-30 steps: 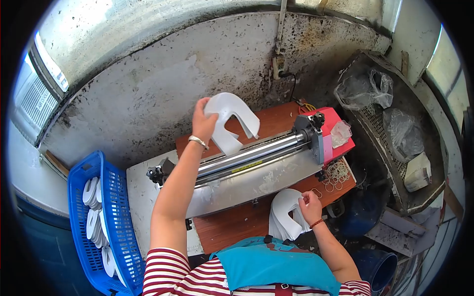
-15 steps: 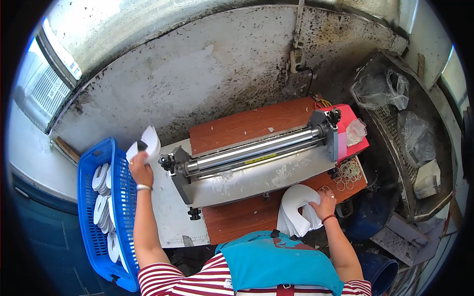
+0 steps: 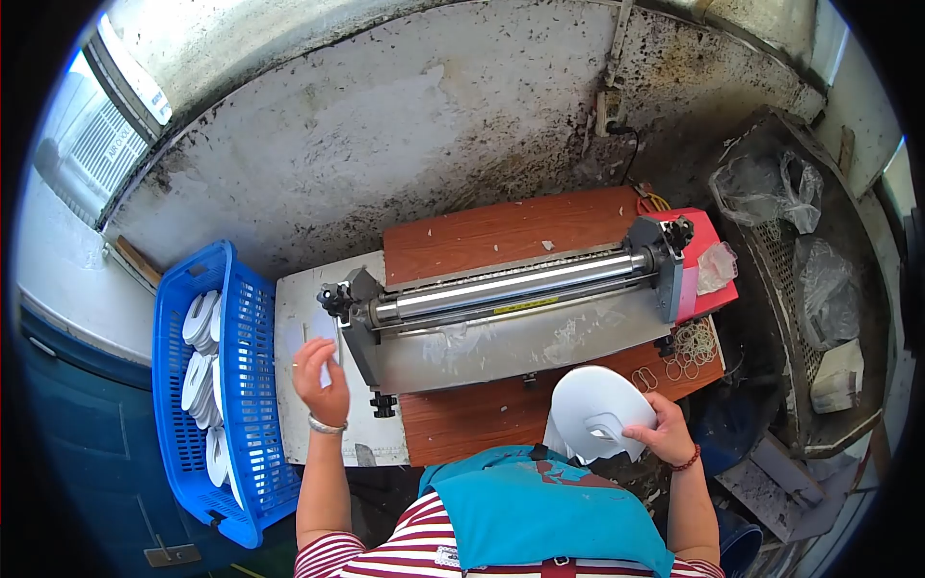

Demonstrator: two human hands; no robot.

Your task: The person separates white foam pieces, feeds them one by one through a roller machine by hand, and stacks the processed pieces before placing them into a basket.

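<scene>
My left hand, with a bracelet at the wrist, is over the white board left of the roller machine. Its fingers are curled around a thin white curved piece, seen nearly edge-on and partly hidden by the fingers. At the front edge of the wooden board, my right hand grips a stack of white horseshoe-shaped sheets, thumb on top. The stack is tilted, and its lower part is hidden behind the turquoise apron.
A blue basket with bundled white pieces stands at left. Pale rubber bands lie on the wooden board beside the machine's red housing. A dark metal bin holding plastic bags stands at right.
My left hand has moved down and right, away from the basket, with the white piece. In my right hand the fanned sheets now face up with a smaller opening showing. The view has shifted slightly.
</scene>
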